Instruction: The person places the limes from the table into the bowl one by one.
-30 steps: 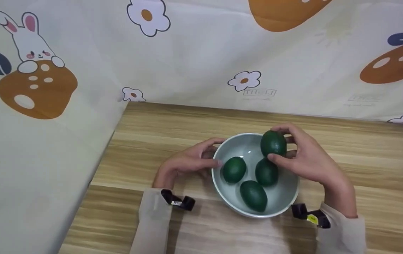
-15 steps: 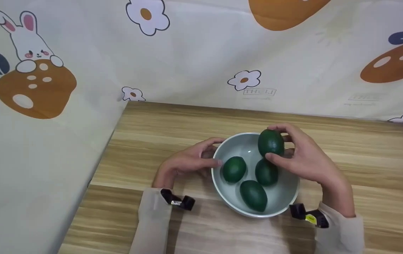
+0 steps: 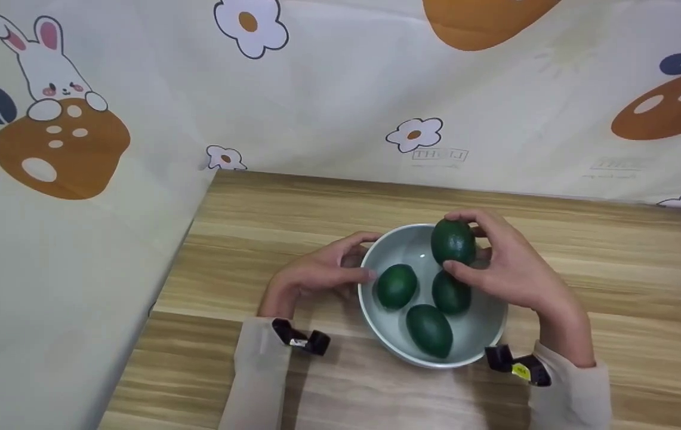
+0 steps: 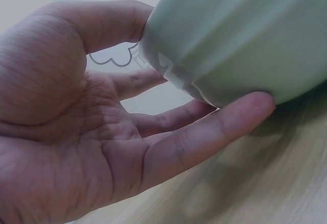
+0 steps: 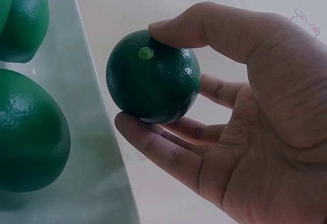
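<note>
A pale green bowl [image 3: 382, 337] stands on the table with several dark green avocados in it, one of them an avocado [image 3: 397, 286] at its left side. My left hand [image 3: 322, 269] holds the bowl's left side, its thumb at the rim and its fingers along the outer wall and underside in the left wrist view. Over the bowl's far right part, my right hand [image 3: 516, 269] grips another avocado [image 3: 452, 242] between thumb and fingers. The right wrist view shows this held avocado [image 5: 153, 78] with its small light green stem end, beside the bowl wall [image 5: 94, 132].
The wood-grain table [image 3: 286, 203] ends at the back against a white patterned sheet [image 3: 328, 107]. The same sheet hangs along the left side. Each sleeve carries a black wrist camera, the left camera [image 3: 300, 338] and the right camera [image 3: 518, 365].
My right hand has moved a little to the left with its avocado, further over the bowl. The left hand and the bowl stay in place.
</note>
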Demonstrator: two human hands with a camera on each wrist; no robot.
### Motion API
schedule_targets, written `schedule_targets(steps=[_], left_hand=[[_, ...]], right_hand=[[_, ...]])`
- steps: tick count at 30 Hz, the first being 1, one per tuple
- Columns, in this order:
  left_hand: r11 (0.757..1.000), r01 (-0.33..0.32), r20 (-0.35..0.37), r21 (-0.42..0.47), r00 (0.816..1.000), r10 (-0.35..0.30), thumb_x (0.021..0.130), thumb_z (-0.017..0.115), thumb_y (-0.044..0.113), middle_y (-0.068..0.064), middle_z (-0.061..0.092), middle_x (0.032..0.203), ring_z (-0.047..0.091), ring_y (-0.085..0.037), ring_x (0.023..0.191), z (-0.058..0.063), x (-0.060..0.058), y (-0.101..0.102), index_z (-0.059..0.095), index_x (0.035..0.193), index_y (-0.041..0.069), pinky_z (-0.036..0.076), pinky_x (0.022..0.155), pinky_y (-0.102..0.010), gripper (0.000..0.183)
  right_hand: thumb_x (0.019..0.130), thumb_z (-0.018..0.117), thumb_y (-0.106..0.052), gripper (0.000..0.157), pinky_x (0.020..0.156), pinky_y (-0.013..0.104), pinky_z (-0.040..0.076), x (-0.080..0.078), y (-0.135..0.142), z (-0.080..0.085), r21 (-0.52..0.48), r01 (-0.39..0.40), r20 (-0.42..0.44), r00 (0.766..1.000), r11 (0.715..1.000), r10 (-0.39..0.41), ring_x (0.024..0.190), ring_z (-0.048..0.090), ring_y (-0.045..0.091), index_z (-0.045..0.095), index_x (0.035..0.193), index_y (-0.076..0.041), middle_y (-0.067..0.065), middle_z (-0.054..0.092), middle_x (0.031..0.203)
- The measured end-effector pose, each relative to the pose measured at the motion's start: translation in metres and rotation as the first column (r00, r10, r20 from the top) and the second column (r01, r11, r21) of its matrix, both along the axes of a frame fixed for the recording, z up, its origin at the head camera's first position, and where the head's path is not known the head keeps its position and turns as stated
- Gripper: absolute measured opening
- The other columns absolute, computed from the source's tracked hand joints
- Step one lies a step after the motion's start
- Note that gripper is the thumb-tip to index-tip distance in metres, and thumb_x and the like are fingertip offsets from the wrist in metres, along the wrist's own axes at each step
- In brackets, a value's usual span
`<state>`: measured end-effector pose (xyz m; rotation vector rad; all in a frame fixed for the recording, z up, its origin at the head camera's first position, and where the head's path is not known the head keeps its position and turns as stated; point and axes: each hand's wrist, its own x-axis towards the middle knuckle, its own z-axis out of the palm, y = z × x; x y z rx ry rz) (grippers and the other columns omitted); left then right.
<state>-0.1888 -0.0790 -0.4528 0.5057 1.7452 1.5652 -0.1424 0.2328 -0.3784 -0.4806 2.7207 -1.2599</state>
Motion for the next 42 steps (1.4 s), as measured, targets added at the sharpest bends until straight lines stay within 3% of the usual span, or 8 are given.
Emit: schedule_targets(steps=[13,20,30,42], left_hand=[[1.0,-0.008,0.008,0.005,1.0,0.008,0.098,0.069,0.013,-0.018,0.052,0.154,0.068,-0.025,0.112,0.0,0.0,0.001,0.037,0.162,0.026,0.061,0.068,-0.034,0.072],[1.0,-0.014,0.016,0.015,1.0,0.013,0.098,0.068,0.012,-0.019,0.051,0.157,0.07,-0.027,0.106,-0.001,0.002,0.0,0.038,0.162,0.024,0.061,0.066,-0.032,0.072],[1.0,-0.008,0.012,-0.002,1.0,0.008,0.098,0.068,0.013,-0.021,0.051,0.154,0.071,-0.027,0.106,-0.001,0.001,0.0,0.038,0.162,0.026,0.062,0.068,-0.033,0.072],[1.0,-0.01,0.033,-0.002,0.999,0.01,0.099,0.069,0.013,-0.018,0.052,0.155,0.07,-0.024,0.102,0.0,-0.001,0.001,0.039,0.161,0.028,0.061,0.068,-0.033,0.07]], right_hand=[[0.088,0.082,-0.008,0.064,0.098,0.053,0.057,0.0,-0.005,-0.002,0.015,0.013,-0.017,1.0,1.0,-0.013,0.126,0.052,0.033,0.054,0.145,-0.017,0.013,0.051,0.145],[0.088,0.082,-0.01,0.063,0.095,0.046,0.052,0.001,-0.01,-0.002,0.019,0.008,-0.045,0.999,1.0,-0.008,0.122,0.052,0.031,0.056,0.144,-0.02,0.012,0.052,0.139],[0.088,0.08,-0.005,0.063,0.102,0.06,0.052,0.001,-0.013,-0.005,0.004,-0.041,-0.048,0.998,0.999,0.041,0.123,0.055,0.033,0.057,0.144,-0.019,0.013,0.051,0.138],[0.089,0.081,-0.009,0.064,0.1,0.051,0.05,-0.001,-0.014,-0.006,0.046,-0.034,-0.057,0.998,0.998,0.037,0.121,0.057,0.028,0.058,0.148,-0.021,0.009,0.057,0.137]])
